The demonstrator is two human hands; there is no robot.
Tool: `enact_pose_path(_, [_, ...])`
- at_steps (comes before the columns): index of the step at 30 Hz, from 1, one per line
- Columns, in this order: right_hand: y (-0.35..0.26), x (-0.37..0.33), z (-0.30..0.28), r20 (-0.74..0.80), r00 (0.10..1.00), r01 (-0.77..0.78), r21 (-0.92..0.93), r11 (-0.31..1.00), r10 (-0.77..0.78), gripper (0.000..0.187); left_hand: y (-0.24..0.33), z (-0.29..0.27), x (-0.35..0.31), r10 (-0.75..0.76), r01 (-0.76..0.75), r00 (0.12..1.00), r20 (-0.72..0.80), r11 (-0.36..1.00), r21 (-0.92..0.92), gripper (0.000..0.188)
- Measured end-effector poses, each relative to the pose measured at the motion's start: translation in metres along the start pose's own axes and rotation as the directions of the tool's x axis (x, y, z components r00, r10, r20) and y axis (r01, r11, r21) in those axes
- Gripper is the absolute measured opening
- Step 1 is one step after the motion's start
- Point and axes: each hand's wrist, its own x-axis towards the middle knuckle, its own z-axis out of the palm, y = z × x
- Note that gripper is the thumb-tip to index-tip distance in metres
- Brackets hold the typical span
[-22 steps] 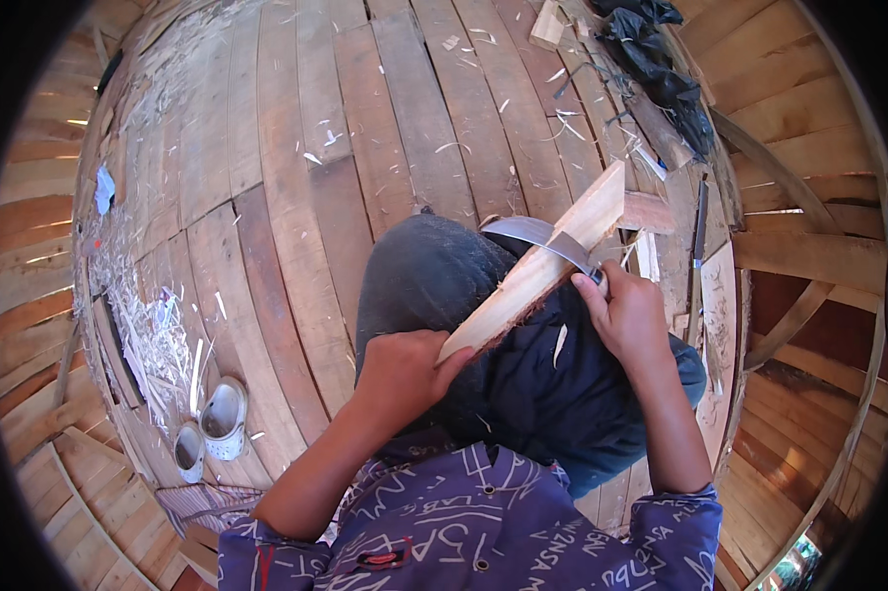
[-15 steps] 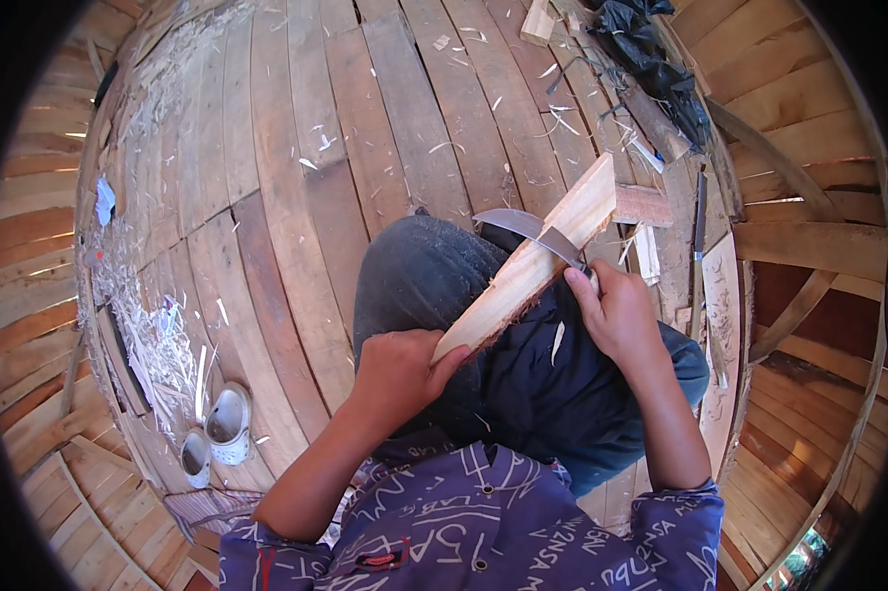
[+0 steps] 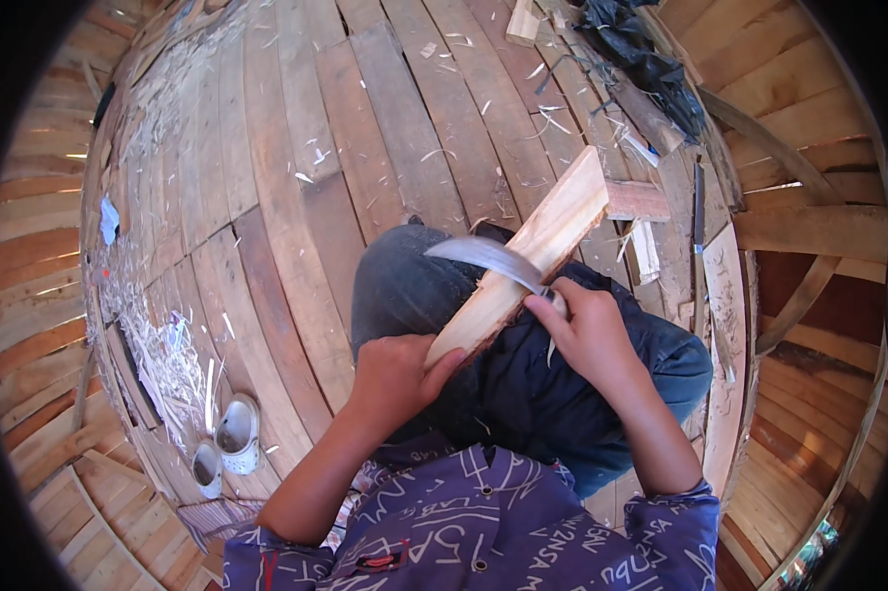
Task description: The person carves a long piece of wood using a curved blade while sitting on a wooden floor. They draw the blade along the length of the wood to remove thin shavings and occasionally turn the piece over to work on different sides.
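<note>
Across my lap slants a pale piece of wood (image 3: 552, 219) with rough bark along its right edge and a pointed far end. My left hand (image 3: 397, 369) is wrapped round its near end, thumb on top. In my right hand (image 3: 590, 325) is the handle of a curved knife (image 3: 488, 256). Its blade lies across the upper face of the wood, tip pointing left over my knee, and is slightly smeared by motion. My fingers hide most of the handle.
Short wood offcuts (image 3: 637, 201) lie beyond my right knee. Black plastic sheeting (image 3: 641, 59) is at the far right, beside a log. Grey clogs (image 3: 235, 433) stand at left near a heap of shavings (image 3: 173, 364). Shavings dot the plank floor (image 3: 267, 128).
My right hand has drawn the knife along the wood toward me and to the left. The wood's far end has shifted slightly left; my left hand keeps its grip.
</note>
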Motion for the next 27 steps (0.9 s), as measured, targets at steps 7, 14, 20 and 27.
enact_pose_path(7, [0.002, 0.008, 0.001, -0.068, 0.981, 0.147, -0.355, 0.923, -0.183, 0.038, -0.002, 0.002, 0.001, -0.009, 0.010, 1.000, 0.011, 0.999, -0.044, 0.046])
enact_pose_path(14, [0.151, 0.047, -0.172, -0.567, 0.697, -0.557, -0.043, 0.829, 0.439, 0.061, 0.002, -0.004, -0.010, -0.075, 0.080, 0.996, 0.051, 0.990, -0.112, 0.039])
enact_pose_path(20, [0.149, -0.019, -0.155, -0.483, 0.806, -0.397, -0.015, 0.918, 0.341, 0.051, 0.001, -0.003, 0.004, -0.027, 0.030, 0.999, 0.021, 0.993, -0.117, 0.039])
enact_pose_path(27, [-0.002, 0.005, -0.008, -0.030, 0.999, 0.018, -0.181, 0.983, -0.024, 0.047, -0.001, -0.002, 0.000, -0.048, 0.052, 0.998, 0.038, 0.994, -0.096, 0.039])
